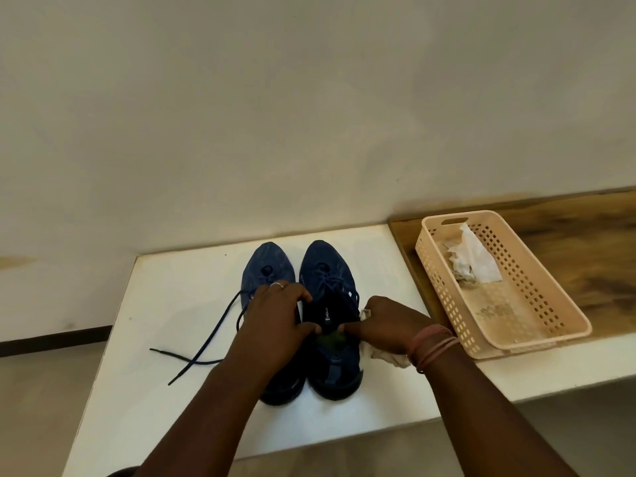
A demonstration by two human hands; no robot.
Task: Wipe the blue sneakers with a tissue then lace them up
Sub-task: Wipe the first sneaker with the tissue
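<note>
Two blue sneakers stand side by side on the white table [165, 304], toes pointing away from me. The left sneaker [266, 266] is unlaced, and its dark lace [206, 342] trails loose over the table to the left. The right sneaker [327, 266] has its lace threaded through the front. My left hand [275, 325] lies over the left sneaker's rear and pinches the inner collar edge of the right sneaker between thumb and fingers. My right hand [389, 325] holds a crumpled white tissue [387, 356] against the right sneaker's outer side, thumb at the shoe's opening.
A beige perforated plastic basket [537, 304] with crumpled tissues [471, 259] stands to the right, partly on a wooden counter [585, 235]. A plain wall rises just behind the table. The table's front edge runs close under my forearms.
</note>
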